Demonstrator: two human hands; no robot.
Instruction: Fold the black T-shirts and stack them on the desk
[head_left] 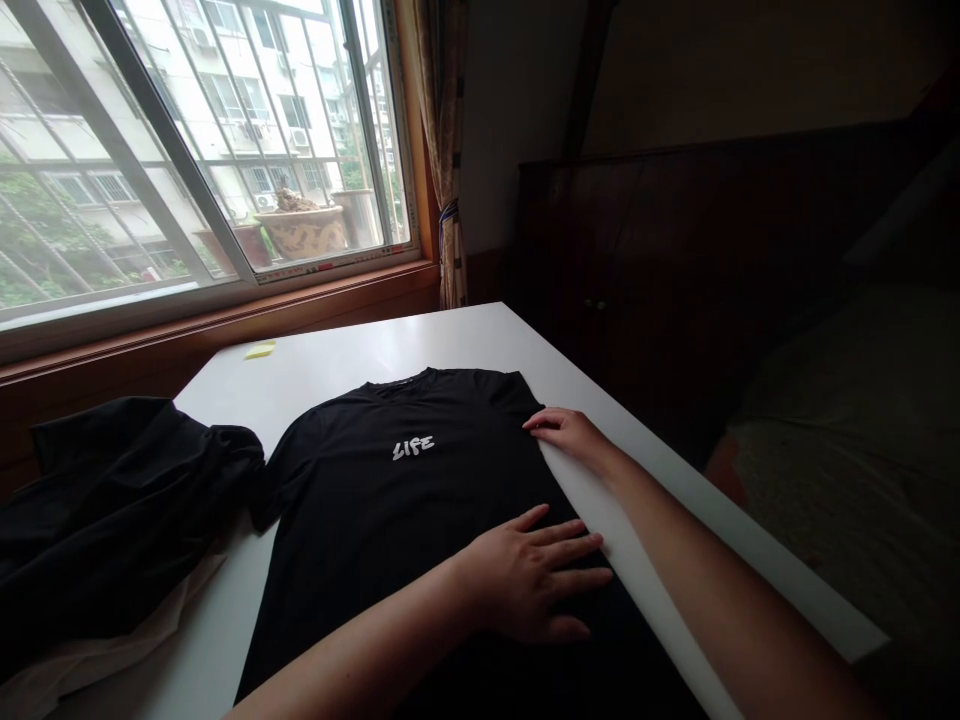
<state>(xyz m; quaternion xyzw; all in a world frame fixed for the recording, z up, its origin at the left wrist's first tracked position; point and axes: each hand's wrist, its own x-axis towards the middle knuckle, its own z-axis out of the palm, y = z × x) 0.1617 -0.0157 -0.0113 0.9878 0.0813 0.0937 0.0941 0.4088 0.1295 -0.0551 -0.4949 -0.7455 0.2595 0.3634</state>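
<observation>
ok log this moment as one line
left hand: palm down on black shirt; right hand: at shirt edge by sleeve; black shirt: spread on white table; dark cloth: beside it

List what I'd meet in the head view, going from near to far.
Left hand on the black T-shirt → right hand at its edge → yellow slip → patterned flowerpot.

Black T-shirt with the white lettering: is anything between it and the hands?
Nothing visible: the left hand rests spread on the T-shirt, and the right hand is at its sleeve edge. The dark cloth lies on the other side.
</observation>
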